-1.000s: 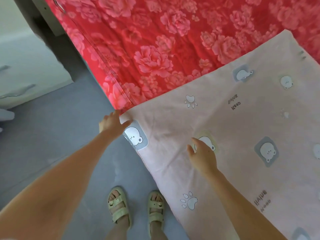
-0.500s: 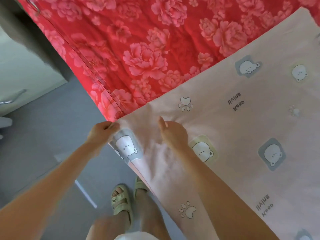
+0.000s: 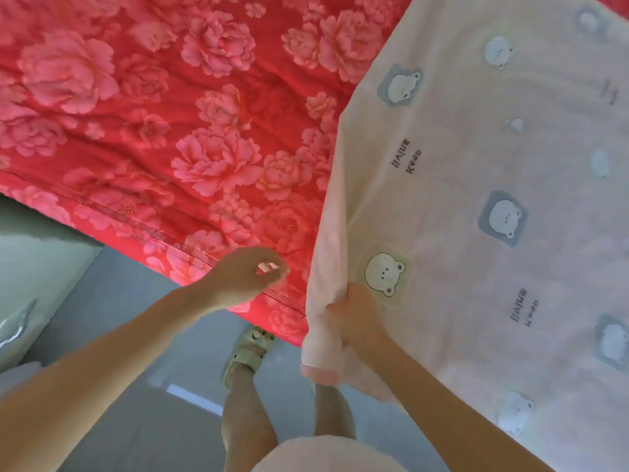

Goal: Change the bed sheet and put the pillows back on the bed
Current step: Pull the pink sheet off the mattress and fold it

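Nearest the camera, one foot in a pale green sandal (image 3: 250,349) stands on the grey floor (image 3: 136,335) beside the bed. The right hand (image 3: 357,315) grips the bunched edge of the pink bear-print sheet (image 3: 442,199), which covers the right part of the bed. The left hand (image 3: 245,277) hovers with its fingers loosely curled, holding nothing, over the edge of the red floral cover (image 3: 170,114) beyond.

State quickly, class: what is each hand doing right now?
Left hand: loosely curled, holding nothing.
Right hand: gripping the bunched edge of the pink sheet.
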The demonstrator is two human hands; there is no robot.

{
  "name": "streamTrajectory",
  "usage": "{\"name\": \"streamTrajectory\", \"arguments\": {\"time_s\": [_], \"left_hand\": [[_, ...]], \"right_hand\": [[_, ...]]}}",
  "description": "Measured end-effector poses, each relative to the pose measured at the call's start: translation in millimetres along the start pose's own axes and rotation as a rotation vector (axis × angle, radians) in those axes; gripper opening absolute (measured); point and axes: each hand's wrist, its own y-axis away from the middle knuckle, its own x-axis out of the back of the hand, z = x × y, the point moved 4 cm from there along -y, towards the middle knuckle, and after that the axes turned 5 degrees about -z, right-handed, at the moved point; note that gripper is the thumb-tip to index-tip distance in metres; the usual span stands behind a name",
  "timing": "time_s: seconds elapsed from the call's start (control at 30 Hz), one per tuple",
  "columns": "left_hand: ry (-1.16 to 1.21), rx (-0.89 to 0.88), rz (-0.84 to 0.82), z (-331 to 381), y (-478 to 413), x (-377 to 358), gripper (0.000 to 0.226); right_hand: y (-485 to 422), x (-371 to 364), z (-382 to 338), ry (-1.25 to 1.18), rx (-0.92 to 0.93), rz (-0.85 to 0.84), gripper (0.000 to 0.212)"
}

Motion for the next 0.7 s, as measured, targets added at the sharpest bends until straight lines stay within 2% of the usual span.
{"name": "streamTrajectory", "arguments": {"time_s": [0.07, 0.13, 0.17, 0.23, 0.33, 0.4, 0.53, 0.6, 0.7], "left_hand": [[-0.331, -0.296, 0.183, 28, -27, 10, 0.019], [-0.621, -0.569, 0.224, 63, -54, 4, 0.034], [-0.726, -0.67, 0.22, 85, -66, -3, 0.042], [-0.871, -0.822, 0.167, 138, -86, -25, 0.056], [-1.047, -1.019, 0.039, 207, -111, -75, 0.066], [-1.157, -1.096, -0.03, 245, -132, -109, 0.063], [-1.253, -1.164, -0.146, 320, -157, -157, 0.026], [-1.253, -1.124, -0.145, 353, -169, -171, 0.016], [-1.303, -1.023, -0.082, 388, -195, -192, 0.02]], "right_hand": [[21, 18, 21, -0.174, -0.004, 0.046, 0.022], [45, 33, 45, -0.193, -0.003, 0.068, 0.012], [55, 42, 58, -0.178, 0.005, 0.088, 0.007], [76, 62, 83, -0.162, 0.013, 0.161, 0.014], [107, 94, 122, -0.28, -0.008, 0.271, 0.023], [125, 114, 150, -0.357, -0.027, 0.342, 0.025], [156, 148, 211, -0.449, -0.037, 0.434, 0.026], [173, 163, 250, -0.509, -0.062, 0.48, 0.032], [199, 184, 322, -0.635, -0.132, 0.552, 0.02]]}}
